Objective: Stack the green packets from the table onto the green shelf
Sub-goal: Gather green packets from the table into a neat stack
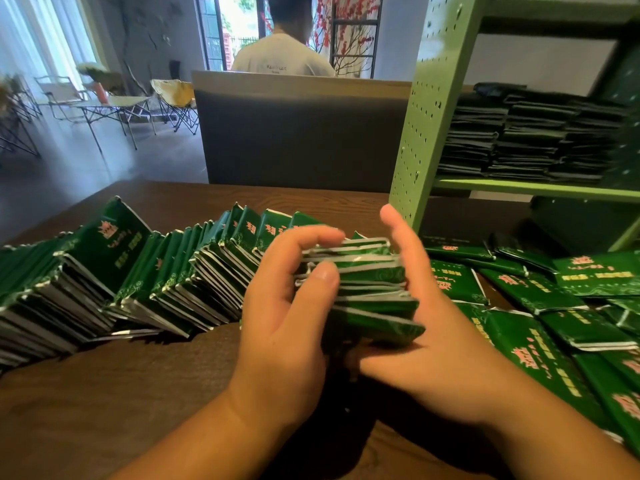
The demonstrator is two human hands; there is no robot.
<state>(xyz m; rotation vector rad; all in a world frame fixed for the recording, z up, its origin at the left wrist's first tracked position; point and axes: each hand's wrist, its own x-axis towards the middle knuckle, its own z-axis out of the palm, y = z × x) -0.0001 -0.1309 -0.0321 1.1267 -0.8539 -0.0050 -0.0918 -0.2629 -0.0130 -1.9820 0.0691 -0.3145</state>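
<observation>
A bundle of several green packets (370, 289) sits between my two hands above the brown table (104, 393). My left hand (287, 323) grips its left side, fingers curled over the top and thumb on the near edge. My right hand (426, 334) cups the bundle's right side and underside, thumb raised beside it. A long leaning row of green packets (131, 271) runs across the table's left. Loose green packets (540, 306) lie flat on the right. The green shelf (426, 109) stands at the right, with stacked packets (526, 133) on one level.
A grey partition (298, 140) stands behind the table, with a person in a white shirt (282, 57) sitting beyond it, back turned. Folding chairs (114, 102) stand at the far left. The shelf's perforated post comes down to the table just behind my right hand.
</observation>
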